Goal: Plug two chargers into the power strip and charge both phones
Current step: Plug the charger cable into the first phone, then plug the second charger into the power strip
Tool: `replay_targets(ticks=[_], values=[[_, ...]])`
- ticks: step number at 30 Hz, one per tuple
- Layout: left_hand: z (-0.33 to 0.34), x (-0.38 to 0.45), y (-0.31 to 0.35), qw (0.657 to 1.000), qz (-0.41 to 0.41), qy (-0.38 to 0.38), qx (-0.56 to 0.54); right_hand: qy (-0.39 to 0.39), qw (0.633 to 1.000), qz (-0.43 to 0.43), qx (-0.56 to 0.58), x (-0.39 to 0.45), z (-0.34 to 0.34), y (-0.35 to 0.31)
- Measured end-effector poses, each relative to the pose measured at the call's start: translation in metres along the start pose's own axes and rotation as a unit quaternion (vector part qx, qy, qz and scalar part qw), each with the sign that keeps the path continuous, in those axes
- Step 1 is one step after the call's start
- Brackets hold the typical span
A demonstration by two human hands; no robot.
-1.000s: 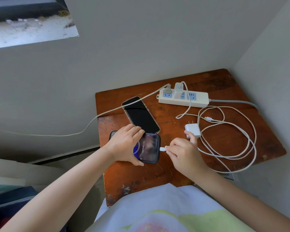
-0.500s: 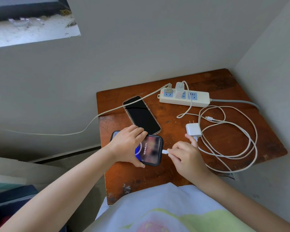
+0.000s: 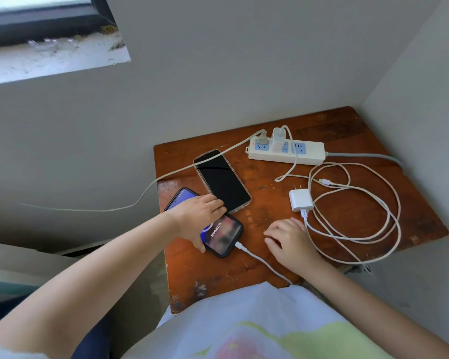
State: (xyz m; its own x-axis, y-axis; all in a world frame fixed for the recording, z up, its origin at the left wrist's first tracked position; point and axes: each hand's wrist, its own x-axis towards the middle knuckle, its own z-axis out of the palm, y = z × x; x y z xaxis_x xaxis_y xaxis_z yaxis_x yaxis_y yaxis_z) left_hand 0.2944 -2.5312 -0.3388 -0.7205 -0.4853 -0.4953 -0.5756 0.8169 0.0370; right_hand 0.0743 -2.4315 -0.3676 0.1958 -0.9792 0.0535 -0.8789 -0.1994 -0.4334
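Observation:
A black-cased phone [image 3: 224, 238] lies at the table's front left with its screen lit and a white cable [image 3: 259, 260] plugged into its near end. My left hand [image 3: 201, 215] grips this phone across its middle. My right hand [image 3: 289, 240] hovers just right of it, fingers apart, holding nothing. A second phone [image 3: 222, 180] with a dark screen lies behind, no cable in it. The white power strip [image 3: 285, 151] sits at the back with one white charger [image 3: 279, 136] plugged in. A second white charger [image 3: 299, 200] lies loose on the table, prongs up.
The wooden table [image 3: 347, 136] stands in a wall corner, walls at the back and right. A coil of white cable [image 3: 358, 208] with a free connector [image 3: 326, 181] covers the right side. A grey cord [image 3: 151, 182] runs from the strip off the left edge.
My right hand has let go of the cable connector, which now sits in the black-cased phone, and has drawn back to the right. The left hand still holds the phone.

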Motion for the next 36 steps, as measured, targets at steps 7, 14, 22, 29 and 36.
replay_targets(ticks=[7, 14, 22, 29, 36], values=[[-0.010, 0.003, -0.005, 0.992, 0.078, -0.045, 0.087, -0.099, 0.989, 0.044, -0.104, -0.008, 0.020, 0.013], [-0.014, -0.004, -0.001, 0.975, 0.136, -0.081, 0.159, -0.081, 0.991, 0.037, -0.103, -0.012, 0.016, 0.008], [-0.008, -0.010, -0.003, 0.977, 0.111, -0.081, 0.163, -0.084, 0.993, 0.043, -0.069, -0.018, 0.014, 0.008], [0.004, -0.018, -0.005, 0.998, 0.060, -0.024, 0.025, 0.081, 0.996, -0.029, -0.029, -0.016, -0.021, 0.014], [-0.004, 0.016, 0.050, 0.944, 0.030, 0.325, -0.046, -0.014, 0.954, 0.249, -0.165, 0.032, -0.033, 0.034]])
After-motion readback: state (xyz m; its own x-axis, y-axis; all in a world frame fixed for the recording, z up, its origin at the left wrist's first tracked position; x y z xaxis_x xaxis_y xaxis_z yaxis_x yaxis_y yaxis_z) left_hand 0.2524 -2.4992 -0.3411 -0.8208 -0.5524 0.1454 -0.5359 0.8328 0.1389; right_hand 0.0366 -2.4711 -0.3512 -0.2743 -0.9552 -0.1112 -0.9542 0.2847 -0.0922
